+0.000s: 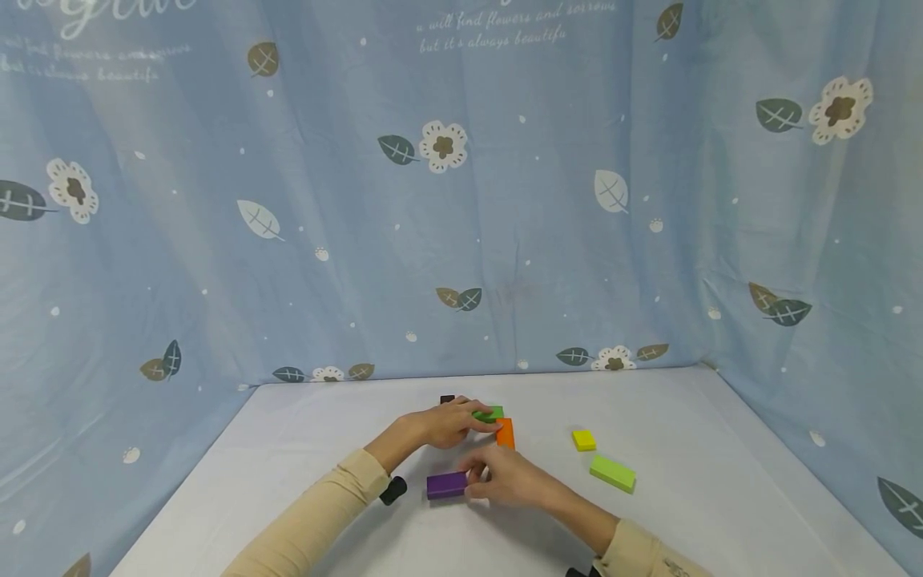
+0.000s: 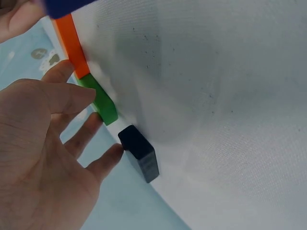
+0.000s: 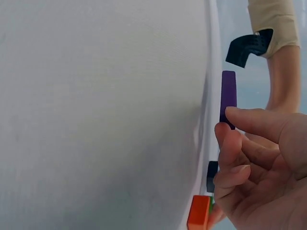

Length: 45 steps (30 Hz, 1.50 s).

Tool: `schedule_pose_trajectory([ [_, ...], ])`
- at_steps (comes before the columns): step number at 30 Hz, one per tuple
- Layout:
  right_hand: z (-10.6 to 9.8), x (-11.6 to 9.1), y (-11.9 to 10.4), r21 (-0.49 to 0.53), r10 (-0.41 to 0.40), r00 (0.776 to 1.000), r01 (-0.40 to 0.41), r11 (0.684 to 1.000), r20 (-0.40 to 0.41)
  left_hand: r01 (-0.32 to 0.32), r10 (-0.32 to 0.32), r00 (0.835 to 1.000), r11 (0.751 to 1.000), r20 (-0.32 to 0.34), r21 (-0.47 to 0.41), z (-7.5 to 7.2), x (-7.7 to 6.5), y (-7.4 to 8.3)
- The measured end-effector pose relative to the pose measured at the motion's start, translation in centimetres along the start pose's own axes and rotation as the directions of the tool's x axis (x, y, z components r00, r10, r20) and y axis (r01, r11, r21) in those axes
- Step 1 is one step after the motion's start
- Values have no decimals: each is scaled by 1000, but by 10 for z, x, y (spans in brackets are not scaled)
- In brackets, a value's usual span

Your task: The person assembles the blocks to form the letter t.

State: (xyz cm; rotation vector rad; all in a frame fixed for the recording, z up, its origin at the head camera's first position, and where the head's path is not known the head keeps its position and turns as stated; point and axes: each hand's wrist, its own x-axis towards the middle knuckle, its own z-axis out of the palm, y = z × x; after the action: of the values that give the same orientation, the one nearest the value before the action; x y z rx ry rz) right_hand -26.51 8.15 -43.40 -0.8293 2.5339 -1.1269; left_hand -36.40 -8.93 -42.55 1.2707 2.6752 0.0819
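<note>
Backdrop [image 1: 505,240], blue patterned cloth, filling the upper frame. Table [image 1: 288,437], white-covered, across the lower frame. Left hand [image 1: 450,423], lower centre: fingers spread, reaching to the orange and green blocks; grip pressure cannot be told. Right hand [image 1: 508,478], below it: thumb and fingers pinching one end of the purple block. Purple block [image 1: 445,486], lower centre, flat and oblong: judged light, stiff, smooth, hardly fragile; liable to tilt when held by one end, steadier taken mid-length across its narrow sides. Lime block [image 1: 613,474], oblong, lower right, untouched. Orange block [image 1: 505,433], end meeting the green block [image 1: 493,413], lower centre. Dark block [image 2: 139,152], lower centre of the left-wrist frame, beside the little finger. Yellow block [image 1: 584,440], smallest, above the lime.
</note>
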Motion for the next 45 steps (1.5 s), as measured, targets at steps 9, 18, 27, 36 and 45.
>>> schedule_pose_trajectory([
  [9, -10, -5, 3, 36, 13, 1000, -13, 999, 16, 9, -9, 1000, 1000, -4, 23, 2, 0, -1],
  [18, -19, -14, 9, 17, 4, 1000, -4, 1000, 2, 9, -9, 1000, 1000, -12, 26, 0, -1, 0],
  [27, -34, -24, 16, -20, -23, 999, 22, 1000, -26, 11, -10, 1000, 997, -18, 71, 1, 0, 1],
  [36, -47, -35, 24, -38, -40, 998, 38, 999, -55, 19, -17, 999, 997, -26, 77, 2, -1, 5],
  [45, -60, -43, 28, -33, -35, 996, 33, 999, -85, -4, 8, 999, 997, -43, 81, 5, -1, 4],
])
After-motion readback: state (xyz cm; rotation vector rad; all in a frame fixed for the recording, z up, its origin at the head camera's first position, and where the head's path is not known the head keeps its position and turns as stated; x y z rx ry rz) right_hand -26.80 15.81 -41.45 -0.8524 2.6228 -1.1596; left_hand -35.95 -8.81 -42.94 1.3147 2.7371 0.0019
